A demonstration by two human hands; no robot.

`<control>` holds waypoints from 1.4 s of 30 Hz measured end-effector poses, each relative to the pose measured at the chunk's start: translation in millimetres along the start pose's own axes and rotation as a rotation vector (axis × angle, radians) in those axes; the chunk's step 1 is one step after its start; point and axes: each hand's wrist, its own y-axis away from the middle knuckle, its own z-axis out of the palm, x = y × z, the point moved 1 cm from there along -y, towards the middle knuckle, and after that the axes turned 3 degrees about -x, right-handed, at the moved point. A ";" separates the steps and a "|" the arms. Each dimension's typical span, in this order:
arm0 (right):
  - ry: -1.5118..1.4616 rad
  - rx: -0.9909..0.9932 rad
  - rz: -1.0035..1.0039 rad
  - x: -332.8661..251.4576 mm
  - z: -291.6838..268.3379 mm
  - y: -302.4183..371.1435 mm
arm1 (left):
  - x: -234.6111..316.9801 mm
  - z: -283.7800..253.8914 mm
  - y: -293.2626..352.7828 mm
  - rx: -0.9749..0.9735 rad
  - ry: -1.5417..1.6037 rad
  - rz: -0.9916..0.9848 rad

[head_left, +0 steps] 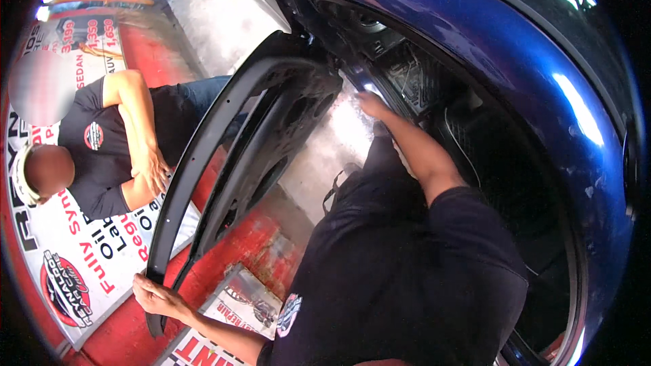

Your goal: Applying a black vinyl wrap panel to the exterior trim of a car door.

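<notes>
Pale floor [349,125] partly behind door [274,129]

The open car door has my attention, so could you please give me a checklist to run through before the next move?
1. Left hand has hold of the door: ok, fingers are around the edge of its frame.
2. Door stands open from the blue car: ok, the doorway is exposed.
3. Right hand out of the gap between door and car: not ok, it is in there.
4. Co-worker well clear of the door: cannot tell, one view does not settle the distance.
5. Hinges sound: cannot tell, too dark.
</notes>
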 end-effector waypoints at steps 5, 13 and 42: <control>0.475 -0.268 0.061 134.2 14.4 117.9 | -1.4 11.8 1.0 0.258 0.010 0.041; 0.811 -0.354 -0.207 147.2 6.6 137.8 | 5.7 10.4 -0.4 0.308 -0.036 -0.016; 1.127 -1.094 -0.013 -109.9 -189.4 154.8 | 13.0 18.6 0.5 0.412 0.013 0.073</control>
